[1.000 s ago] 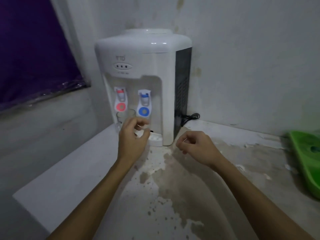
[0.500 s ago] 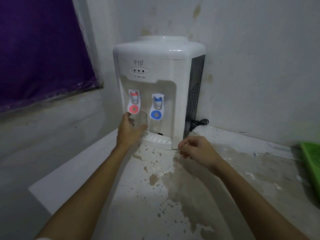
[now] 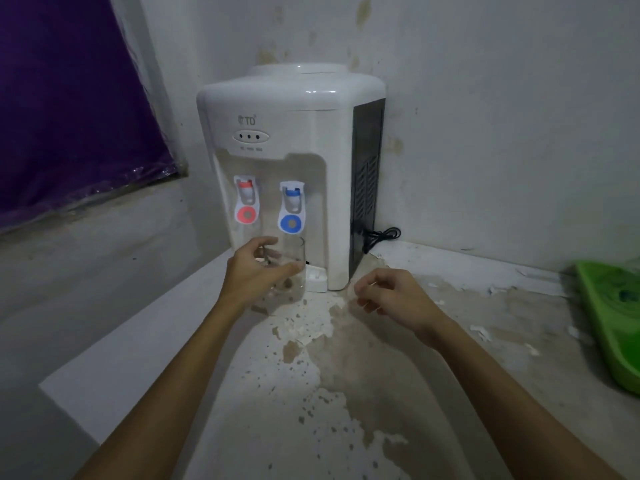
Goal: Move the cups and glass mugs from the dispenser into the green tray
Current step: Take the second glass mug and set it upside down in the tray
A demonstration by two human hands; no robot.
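Note:
A white water dispenser point(image 3: 294, 109) with a red tap and a blue tap stands in the corner of a worn counter. My left hand point(image 3: 252, 271) is wrapped around a clear glass point(image 3: 294, 258) held upright in front of the dispenser's drip tray point(image 3: 317, 279), below the blue tap. My right hand point(image 3: 394, 299) hovers loosely curled over the counter to the right of the glass, holding nothing. The green tray point(image 3: 613, 327) lies at the far right edge, partly cut off.
A black power cord point(image 3: 381, 235) lies coiled beside the dispenser's right side. White walls close in behind and to the left. A purple sheet point(image 3: 69, 98) covers the window on the left. The counter point(image 3: 346, 393) has peeling, stained paint.
My left hand has drawn the glass out from under the red tap, toward me and to the right. My right hand stays curled over the counter. The green tray shows more at the right.

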